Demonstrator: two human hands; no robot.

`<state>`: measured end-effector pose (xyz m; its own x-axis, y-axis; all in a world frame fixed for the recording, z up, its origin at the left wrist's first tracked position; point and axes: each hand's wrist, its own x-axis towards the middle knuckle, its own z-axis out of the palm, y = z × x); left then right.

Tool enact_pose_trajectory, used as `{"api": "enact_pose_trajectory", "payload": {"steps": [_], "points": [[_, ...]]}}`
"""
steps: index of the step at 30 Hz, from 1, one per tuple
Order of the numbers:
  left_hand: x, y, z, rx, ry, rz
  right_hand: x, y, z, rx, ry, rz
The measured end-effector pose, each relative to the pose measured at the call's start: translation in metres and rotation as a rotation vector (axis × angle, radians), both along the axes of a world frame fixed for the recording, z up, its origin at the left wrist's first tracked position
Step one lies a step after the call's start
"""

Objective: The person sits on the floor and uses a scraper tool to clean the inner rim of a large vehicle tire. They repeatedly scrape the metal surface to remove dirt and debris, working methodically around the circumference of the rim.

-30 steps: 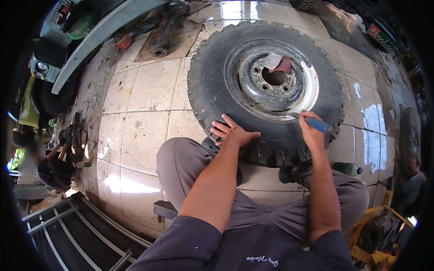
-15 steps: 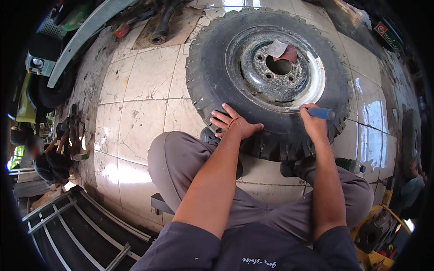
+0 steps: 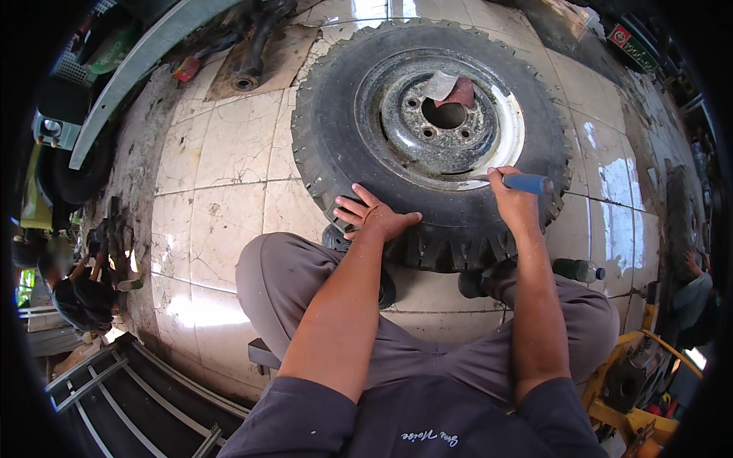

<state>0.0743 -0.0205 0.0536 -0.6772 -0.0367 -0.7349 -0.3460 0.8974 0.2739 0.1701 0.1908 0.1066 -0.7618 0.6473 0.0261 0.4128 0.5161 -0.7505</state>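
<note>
Round black rubber tyre (image 3: 330, 130), grimy steel rim (image 3: 401, 145) inside; near side under splayed left hand (image 3: 381, 220); right hand (image 3: 509, 191), grasping blue cylindrical-handled tool (image 3: 530, 184), at rim's near-right edge.

Right hand (image 3: 516, 203) is hiding blue handle (image 3: 528, 184) at its inner end; grey-and-red scrap (image 3: 456, 91) is partly covering hub hole (image 3: 444, 118); black slatted panel (image 3: 145, 412) is running off lower edge.
</note>
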Motion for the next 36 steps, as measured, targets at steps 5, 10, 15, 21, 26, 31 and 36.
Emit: {"api": "enact_pose_trajectory", "payload": {"steps": [5,10,15,21,26,31,36], "points": [[-0.001,0.005,-0.002,-0.01,0.006,-0.01,0.002,0.008,-0.035,0.159,-0.001,0.092],[0.0,-0.003,0.0,-0.017,-0.016,0.009,-0.011,-0.001,-0.009,0.09,0.017,0.115],[-0.001,0.004,0.006,0.004,-0.032,-0.009,-0.017,0.016,-0.031,0.17,-0.036,0.158],[-0.002,0.0,-0.002,-0.035,0.011,-0.038,-0.026,0.001,-0.016,0.151,-0.046,0.198],[0.0,0.005,0.005,-0.015,-0.054,-0.07,-0.023,0.011,-0.029,0.07,-0.136,0.094],[-0.001,-0.006,-0.007,-0.023,0.004,-0.056,-0.028,-0.005,-0.014,0.084,-0.122,0.151],[-0.002,0.0,0.001,0.0,-0.025,-0.074,-0.019,0.003,-0.025,0.208,-0.081,0.171]]}}
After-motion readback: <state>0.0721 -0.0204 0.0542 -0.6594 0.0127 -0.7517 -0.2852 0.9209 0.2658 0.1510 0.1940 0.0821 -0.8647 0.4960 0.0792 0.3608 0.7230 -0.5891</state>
